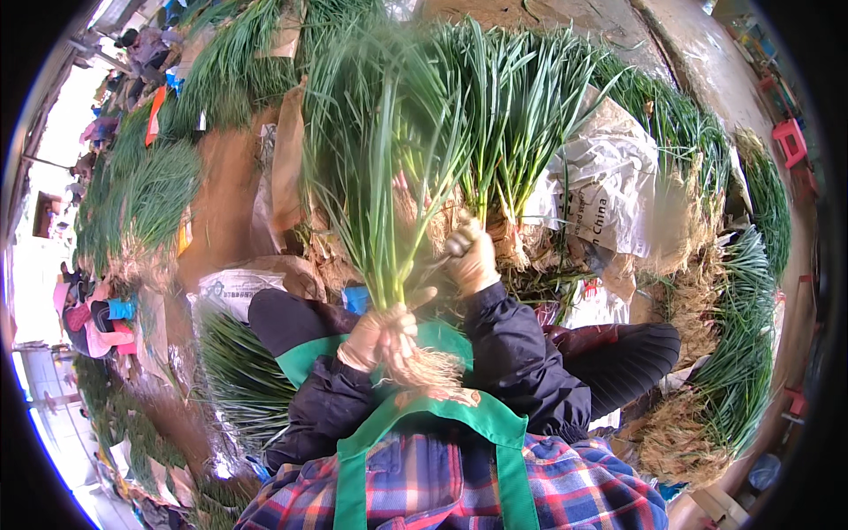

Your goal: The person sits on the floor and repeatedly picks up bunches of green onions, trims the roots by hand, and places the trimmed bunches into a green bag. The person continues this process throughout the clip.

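My left hand [379, 339], in a pale glove, grips a bunch of long-leaved green plants [391, 265] low on the stems. Its leaves fan away from me, and its pale fibrous roots [430, 364] hang toward my green apron [430, 411]. To the right of the stems, my right hand [476, 262] is closed around a small metal tool [457, 244]. Blur keeps the tool's exact kind from showing. Just beyond both hands stand more rooted plants [510, 146], leaves upward and roots down.
A printed white plastic sack [603, 189] lies among the plants at right. More plants are heaped along the right side [742, 344] and beside my left knee [245, 371]. A seated person [99, 318] is at far left. A pink stool [790, 142] stands at far right.
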{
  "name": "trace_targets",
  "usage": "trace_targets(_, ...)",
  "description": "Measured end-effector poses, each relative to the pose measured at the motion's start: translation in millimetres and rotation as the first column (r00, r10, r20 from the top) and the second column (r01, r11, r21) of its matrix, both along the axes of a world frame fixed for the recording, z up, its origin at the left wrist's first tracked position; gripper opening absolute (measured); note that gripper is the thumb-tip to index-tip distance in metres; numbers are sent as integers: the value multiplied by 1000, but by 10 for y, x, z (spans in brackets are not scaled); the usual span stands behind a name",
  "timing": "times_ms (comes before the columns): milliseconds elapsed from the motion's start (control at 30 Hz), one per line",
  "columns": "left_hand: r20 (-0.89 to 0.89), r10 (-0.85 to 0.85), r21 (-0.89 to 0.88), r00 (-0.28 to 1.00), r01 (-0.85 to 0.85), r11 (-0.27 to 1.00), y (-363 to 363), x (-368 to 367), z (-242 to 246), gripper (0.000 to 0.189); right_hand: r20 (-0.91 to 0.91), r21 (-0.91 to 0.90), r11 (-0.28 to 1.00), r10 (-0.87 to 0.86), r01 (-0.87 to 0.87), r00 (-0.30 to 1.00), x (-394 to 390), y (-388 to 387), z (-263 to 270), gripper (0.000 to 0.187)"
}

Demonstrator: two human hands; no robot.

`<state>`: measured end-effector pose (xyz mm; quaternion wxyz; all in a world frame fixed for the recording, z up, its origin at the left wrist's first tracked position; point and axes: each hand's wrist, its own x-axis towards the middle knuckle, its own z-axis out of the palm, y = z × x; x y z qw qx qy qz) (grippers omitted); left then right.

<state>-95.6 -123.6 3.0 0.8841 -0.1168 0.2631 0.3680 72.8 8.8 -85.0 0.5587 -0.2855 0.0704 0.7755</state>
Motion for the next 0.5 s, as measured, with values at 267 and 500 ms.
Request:
trace_targets(267, -583, 12, 221, 813, 144, 965, 39, 237, 132, 40, 656, 94, 750, 448, -654, 608, 308, -365, 327, 39)
trace_targets(500, -703, 332, 479, 629, 74, 875, -33, 41, 101, 27, 961, -116, 395, -186, -911, -203, 439, -645, -20, 48)
